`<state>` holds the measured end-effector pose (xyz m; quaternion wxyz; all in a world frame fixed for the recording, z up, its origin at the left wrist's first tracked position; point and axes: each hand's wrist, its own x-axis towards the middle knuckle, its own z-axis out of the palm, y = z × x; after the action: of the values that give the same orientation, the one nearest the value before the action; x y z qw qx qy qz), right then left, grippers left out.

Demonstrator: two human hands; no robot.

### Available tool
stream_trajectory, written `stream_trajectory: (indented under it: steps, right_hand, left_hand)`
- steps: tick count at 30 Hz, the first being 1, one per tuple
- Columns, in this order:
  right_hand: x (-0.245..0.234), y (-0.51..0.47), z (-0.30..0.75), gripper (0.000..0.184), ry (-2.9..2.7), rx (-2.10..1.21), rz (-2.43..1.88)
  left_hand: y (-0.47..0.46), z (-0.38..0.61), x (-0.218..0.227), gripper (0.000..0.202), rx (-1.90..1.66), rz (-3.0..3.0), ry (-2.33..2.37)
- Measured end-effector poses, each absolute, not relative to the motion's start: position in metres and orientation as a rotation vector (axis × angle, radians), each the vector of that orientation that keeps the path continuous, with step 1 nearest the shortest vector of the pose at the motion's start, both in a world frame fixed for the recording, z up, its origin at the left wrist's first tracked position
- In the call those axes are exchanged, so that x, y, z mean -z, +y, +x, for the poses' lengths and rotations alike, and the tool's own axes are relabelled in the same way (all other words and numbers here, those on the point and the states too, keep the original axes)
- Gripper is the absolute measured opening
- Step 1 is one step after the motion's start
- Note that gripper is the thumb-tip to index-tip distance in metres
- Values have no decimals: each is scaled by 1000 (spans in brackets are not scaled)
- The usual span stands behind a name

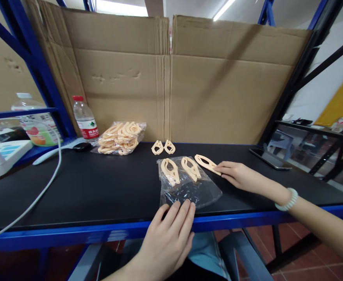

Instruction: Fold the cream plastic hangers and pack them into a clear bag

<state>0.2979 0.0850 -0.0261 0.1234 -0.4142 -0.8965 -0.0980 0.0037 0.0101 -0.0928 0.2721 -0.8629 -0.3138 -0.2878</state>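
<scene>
A clear plastic bag (189,189) lies flat on the black table (86,187), with two peach plastic clips (170,171) on its far half. My left hand (168,238) rests flat on the bag's near edge, fingers together. My right hand (237,175) touches the near end of a third peach clip (206,163) that lies at the bag's right corner, fingertips on it. A small pair of peach clips (163,147) sits further back.
A bag full of peach clips (120,138) lies at the back left beside a water bottle (84,121). A white cable (47,185) crosses the left side. A phone (269,159) lies at the right. Cardboard sheets (171,78) wall the back.
</scene>
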Motion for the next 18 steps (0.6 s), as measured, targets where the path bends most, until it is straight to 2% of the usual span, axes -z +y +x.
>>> stream_trajectory:
  steps: [5,10,13,18]
  right_hand:
    - [40,21,289,35,-2593,528,-1237]
    - [56,-21,282,47,-2548,661,-1226]
    - [61,-30,281,43,-2522,697,-1091]
    - [63,-38,290,50,-2412,815,-864]
  left_hand:
    - [10,4,92,44,763,-2336,-838]
    - [11,4,91,44,774,-2340,-829]
    - [12,4,91,44,782,-2346,-830]
    - [12,5,91,44,799,-2350,-826]
